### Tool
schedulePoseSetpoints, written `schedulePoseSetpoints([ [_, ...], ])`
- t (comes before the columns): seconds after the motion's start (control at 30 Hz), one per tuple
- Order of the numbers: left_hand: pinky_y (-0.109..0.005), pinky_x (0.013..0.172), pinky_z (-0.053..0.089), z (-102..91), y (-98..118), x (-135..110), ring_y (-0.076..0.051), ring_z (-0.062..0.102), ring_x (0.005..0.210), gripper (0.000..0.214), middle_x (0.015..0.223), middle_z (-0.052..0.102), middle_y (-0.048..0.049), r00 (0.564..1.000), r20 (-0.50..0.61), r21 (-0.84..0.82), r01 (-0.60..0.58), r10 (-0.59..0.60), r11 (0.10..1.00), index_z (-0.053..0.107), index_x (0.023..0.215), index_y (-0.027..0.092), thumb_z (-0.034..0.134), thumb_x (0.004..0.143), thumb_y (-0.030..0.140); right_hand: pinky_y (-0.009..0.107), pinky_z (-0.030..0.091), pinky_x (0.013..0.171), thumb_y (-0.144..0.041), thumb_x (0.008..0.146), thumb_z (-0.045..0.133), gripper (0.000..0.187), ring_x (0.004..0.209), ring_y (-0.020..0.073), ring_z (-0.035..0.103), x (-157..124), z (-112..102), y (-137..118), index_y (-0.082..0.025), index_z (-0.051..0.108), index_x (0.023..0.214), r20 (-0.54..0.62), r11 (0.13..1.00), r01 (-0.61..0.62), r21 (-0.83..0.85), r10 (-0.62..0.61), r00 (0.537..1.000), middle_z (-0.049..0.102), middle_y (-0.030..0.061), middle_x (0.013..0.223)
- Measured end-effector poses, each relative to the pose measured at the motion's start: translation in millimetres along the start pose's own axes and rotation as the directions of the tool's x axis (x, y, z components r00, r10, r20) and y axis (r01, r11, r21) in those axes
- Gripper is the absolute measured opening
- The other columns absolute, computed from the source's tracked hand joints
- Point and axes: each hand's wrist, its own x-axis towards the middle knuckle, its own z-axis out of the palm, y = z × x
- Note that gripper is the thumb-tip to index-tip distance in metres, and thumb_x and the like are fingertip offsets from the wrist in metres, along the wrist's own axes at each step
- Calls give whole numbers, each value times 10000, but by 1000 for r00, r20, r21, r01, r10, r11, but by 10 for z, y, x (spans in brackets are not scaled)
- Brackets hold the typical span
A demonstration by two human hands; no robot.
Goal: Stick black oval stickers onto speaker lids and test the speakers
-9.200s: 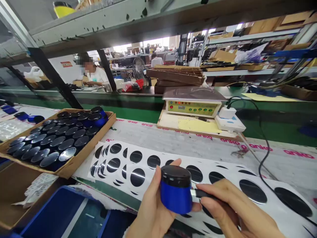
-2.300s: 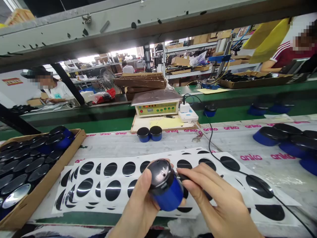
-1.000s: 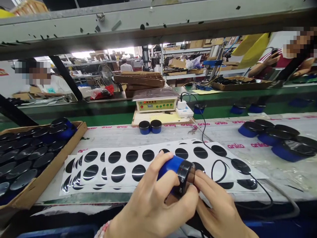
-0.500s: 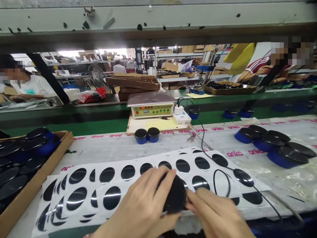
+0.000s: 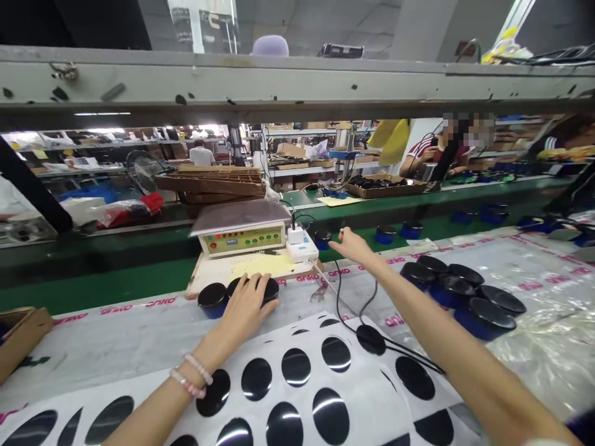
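Note:
My left hand (image 5: 248, 305) reaches forward and curls over the black top of a small blue speaker (image 5: 270, 290), which stands on the table beside two similar speakers (image 5: 212, 298). My right hand (image 5: 356, 246) is stretched far out to the table's back edge, close to a white power adapter (image 5: 302, 246). Its fingers look closed round the end of a black cable (image 5: 338, 291), which trails back over the sticker sheets (image 5: 372, 396).
A tester box (image 5: 242, 238) with green buttons sits on a board behind the speakers. Several wide blue speakers (image 5: 465, 292) are grouped at the right. A cardboard box corner (image 5: 21, 334) shows at far left. A metal shelf beam (image 5: 279, 80) hangs overhead. A person sits across the green conveyor (image 5: 116, 279).
The speaker held in both hands over the stickers now stands by the two at the back, under my left hand. My right hand has left it and reached out toward the adapter.

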Motion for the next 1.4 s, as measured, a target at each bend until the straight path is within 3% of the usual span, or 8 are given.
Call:
schedulePoseSetpoints([
  [0.23, -623, 1075, 262, -46, 42, -109, -392, 356, 1319, 552, 1336, 479, -171, 997, -14, -74, 71, -72, 995, 476, 1279, 164, 685, 786, 297, 401, 527, 808, -335, 911, 576, 313, 959, 196, 613, 333, 447, -108, -154, 569, 1166, 28, 986, 0, 169, -4, 1000, 600, 77, 1144],
  [0.5, -375, 988, 463, -721, 311, -397, -176, 524, 1150, 260, 1215, 538, -66, 989, -94, -422, 64, -114, 904, 527, 1182, 248, 390, 974, 323, 280, 478, 610, -398, 889, 560, 264, 702, 123, 549, -32, -388, -262, -158, 527, 993, -234, 888, 108, 447, -1, 972, 577, 30, 921],
  [0.57, -332, 953, 492, -810, 439, -400, -165, 532, 1136, 267, 1227, 522, -53, 981, -111, -632, 54, -160, 773, 555, 1171, 268, 400, 972, 356, 240, 397, 483, -504, 855, 537, 317, 542, 90, 449, -352, -601, -389, -200, 449, 874, -218, 811, 213, 544, -109, 970, 535, -13, 780],
  [0.67, -344, 898, 528, -881, 688, -378, -187, 546, 1115, 346, 1278, 491, -57, 968, -36, -935, 55, -249, 349, 517, 1243, 296, 451, 941, 451, 226, 340, 414, -664, 733, 570, 482, 480, 80, 372, -1029, -710, -607, -238, 347, 770, -127, 667, 334, 666, -341, 932, 483, -41, 696],
  [0.8, -386, 1021, 430, -979, 964, -446, -212, 503, 1211, 467, 1339, 504, -38, 969, 162, -987, 158, -184, -38, 462, 1295, 323, 417, 909, 582, 196, 380, 441, -594, 772, 620, 433, 547, 87, 394, -1813, -610, -827, -233, 386, 826, -3, 415, 337, 845, -626, 779, 415, -46, 707],
  [0.93, -343, 969, 449, -1062, 1031, -631, -212, 531, 1187, 564, 1345, 527, -22, 948, 291, -940, 259, -127, -220, 465, 1313, 347, 447, 847, 663, 197, 426, 487, -516, 852, 569, 358, 619, 92, 455, -2091, -550, -869, -225, 363, 813, -28, 390, 357, 849, -641, 767, 514, 10, 885],
  [1.1, -267, 809, 513, -1030, 1008, -876, -170, 634, 970, 487, 1150, 660, -73, 853, 480, -824, 359, -204, -438, 620, 1156, 211, 636, 804, 547, 237, 384, 484, -327, 986, 310, 247, 541, 107, 440, -2273, -662, -795, -224, 388, 775, -204, 583, 630, 513, -630, 749, 514, -15, 716],
  [1.4, -350, 816, 528, -1059, 1081, -1046, -236, 664, 904, 519, 974, 699, -80, 836, 434, -850, 257, -336, -459, 642, 983, 152, 750, 681, 559, 253, 434, 573, -156, 957, 450, 149, 667, 140, 552, -2623, -649, -916, -171, 555, 1061, -371, 468, 866, 177, -783, 499, 581, 33, 789],
])
